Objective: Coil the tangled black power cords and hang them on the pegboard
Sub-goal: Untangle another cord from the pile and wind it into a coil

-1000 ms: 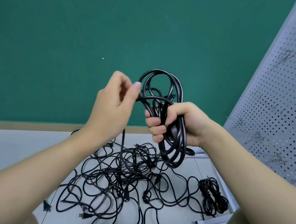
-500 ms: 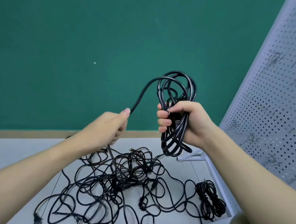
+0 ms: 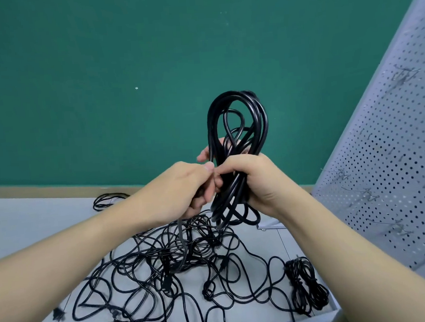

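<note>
Right hand (image 3: 255, 180) at centre frame clamps the coil (image 3: 238, 144) upright so its loops can't spring apart; left hand (image 3: 183, 190), just beside it, pinches the trailing cord to feed another loop. Tangled cords (image 3: 178, 268) sprawl lower centre; pegboard (image 3: 392, 163) waits at right.

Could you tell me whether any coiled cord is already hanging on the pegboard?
No, the pegboard hooks in view are bare; one bundled cord lies on the floor and the right hand grips the coil.
</note>
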